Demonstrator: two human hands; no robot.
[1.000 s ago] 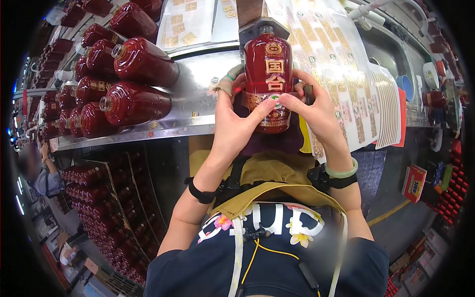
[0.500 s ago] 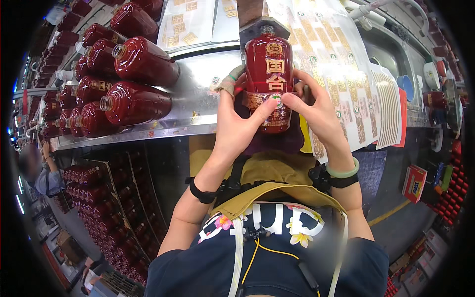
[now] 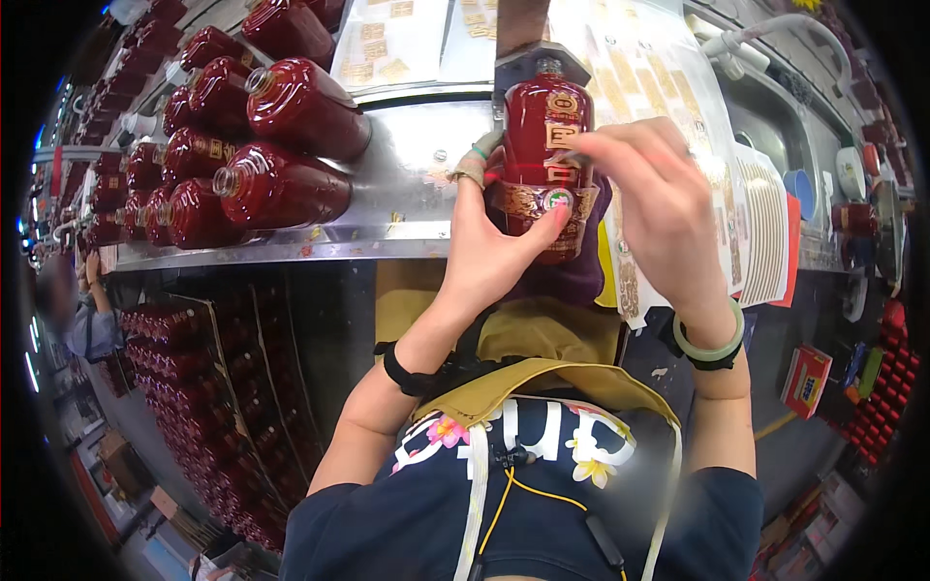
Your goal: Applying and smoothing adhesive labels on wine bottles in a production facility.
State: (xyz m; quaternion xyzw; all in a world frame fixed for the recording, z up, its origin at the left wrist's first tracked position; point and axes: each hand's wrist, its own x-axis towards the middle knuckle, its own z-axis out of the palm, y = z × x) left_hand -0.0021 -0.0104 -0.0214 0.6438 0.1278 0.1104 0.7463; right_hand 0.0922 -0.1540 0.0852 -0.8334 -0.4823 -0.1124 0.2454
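Observation:
A dark red glass bottle with gold lettering lies on its back in front of me, neck pointing away. Around its lower body runs a gold patterned decal strip with a small round green-and-white mark. My left hand grips the bottle's left side, its thumb pressed on the strip beside that mark; cloth-like covers wrap some of its fingers. Over the bottle's right side, my right hand is raised with fingers drawn together near the upper lettering. Whatever those fingers hold, if anything, is hidden.
Several red bottles stand at the left on the metal table. Gold decal sheets lie to the right, beside a stack of white sheets and a sink. A dark purple cloth sits under the bottle.
My right hand has left the strip, rising up and to the right, its fingers now drawn together. My left hand keeps its hold. The whole view has shifted slightly.

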